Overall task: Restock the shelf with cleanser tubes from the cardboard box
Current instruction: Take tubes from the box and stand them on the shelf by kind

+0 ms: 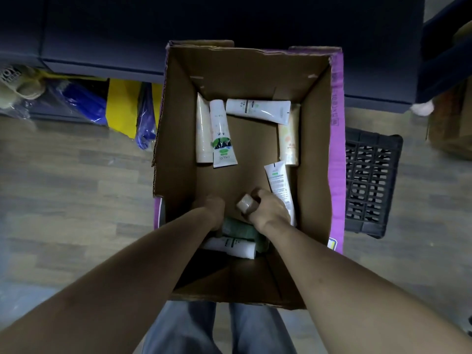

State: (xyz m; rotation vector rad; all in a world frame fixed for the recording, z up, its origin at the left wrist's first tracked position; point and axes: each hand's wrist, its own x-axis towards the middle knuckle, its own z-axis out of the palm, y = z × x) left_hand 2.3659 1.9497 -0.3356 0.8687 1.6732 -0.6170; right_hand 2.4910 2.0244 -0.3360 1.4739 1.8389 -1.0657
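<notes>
An open cardboard box [178,129] with purple outer sides stands on the floor below me. Several cleanser tubes lie inside: a white tube with a green label [221,134], a cream tube [203,131] beside it, a white tube [258,109] across the far end, a peach tube [288,141] and a white printed tube [279,185] along the right wall. Both my hands are deep in the near end. My right hand [268,209] grips a tube by its beige cap [245,204]. My left hand [210,213] is closed over a dark green tube [238,229], above a white tube [232,246].
A dark shelf base [102,34] runs across the top. Blue and yellow plastic bags [122,106] lie to the box's left on the wood-pattern floor. A black plastic crate [370,180] stands to the right. My legs in jeans [194,328] are under the box's near edge.
</notes>
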